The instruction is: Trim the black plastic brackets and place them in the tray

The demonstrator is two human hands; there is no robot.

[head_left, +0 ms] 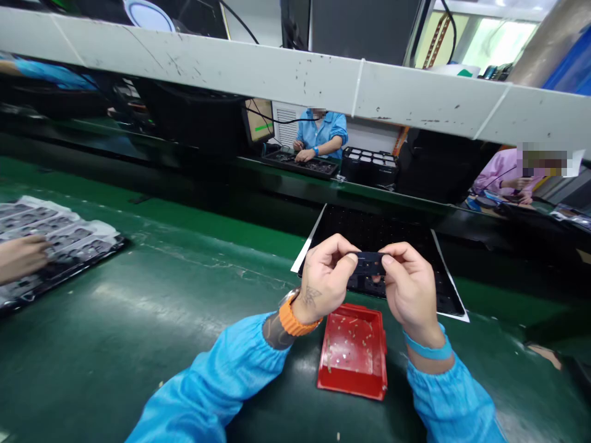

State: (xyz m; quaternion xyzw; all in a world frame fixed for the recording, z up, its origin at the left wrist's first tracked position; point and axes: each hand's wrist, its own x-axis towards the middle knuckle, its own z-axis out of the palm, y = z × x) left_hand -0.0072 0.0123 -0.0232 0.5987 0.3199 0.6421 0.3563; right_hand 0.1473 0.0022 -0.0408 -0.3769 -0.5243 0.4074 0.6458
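Between my two hands is a small flat black part [369, 263], roughly rectangular, with tiny marks on its face; its exact kind I cannot make out. My left hand [327, 278] pinches its left end between thumb and fingers. The right end is pinched by my right hand [410, 288] in the same way. Just below the hands, a red plastic bin [353, 351] sits on the green bench and holds scattered small pale bits. Behind the hands lies a black tray [392, 231] with white sheet edges showing at its sides.
At far left, another person's hand [23, 257] is over a black tray [99, 257] of parts with white liners. A grey shelf beam [277, 64] crosses above the green bench [184, 344]. Beyond it, a person in blue [323, 132] and one in pink [498, 169] sit working.
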